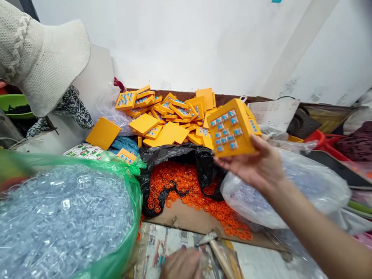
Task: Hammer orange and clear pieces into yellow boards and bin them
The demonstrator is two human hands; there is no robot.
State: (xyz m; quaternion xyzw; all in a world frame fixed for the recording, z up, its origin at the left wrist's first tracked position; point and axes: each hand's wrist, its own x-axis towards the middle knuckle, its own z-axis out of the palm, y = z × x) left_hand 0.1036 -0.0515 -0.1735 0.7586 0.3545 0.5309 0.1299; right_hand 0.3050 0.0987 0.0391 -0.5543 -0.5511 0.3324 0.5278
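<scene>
R hand (260, 168) grasps a yellow sq. panel (230, 130) by its lower R corner & bottom edge, thumb at the side, fingers underneath; panel is held up in the air, slightly tilted, its face w/ rows of small blue-&-clear pcs. turned toward the camera. L hand (181, 270) is low at bottom ctr., over the table (156, 239), fingers curled in; it's blurry, so can't tell if it's clenched on anything. Just R of it lies a hammer (224, 262), wood handle running down toward the bottom edge, metal head at upper L. Table top has printed paper on it, w/ a brown cardboard strip (185, 216) beyond. Orange rings (223, 215) spill onto the cardboard from an open black bag (174, 151), approx. ctr. Behind the bag, against the white wall (172, 34), is a messy pile of yellow panels (169, 134), some w/ blue pcs. showing, some plain side up. L side: big open green bag (134, 194) full of clear plastic pcs. (76, 206). R side, partly behind the R forearm: a whitish plastic bag (319, 181), w/ red tubs (316, 139) farther R. Upper L: white knit hat (53, 59) w/ dark patterned cloth (75, 109) below, & a green bowl (13, 105) w/ dark bits at far L.
</scene>
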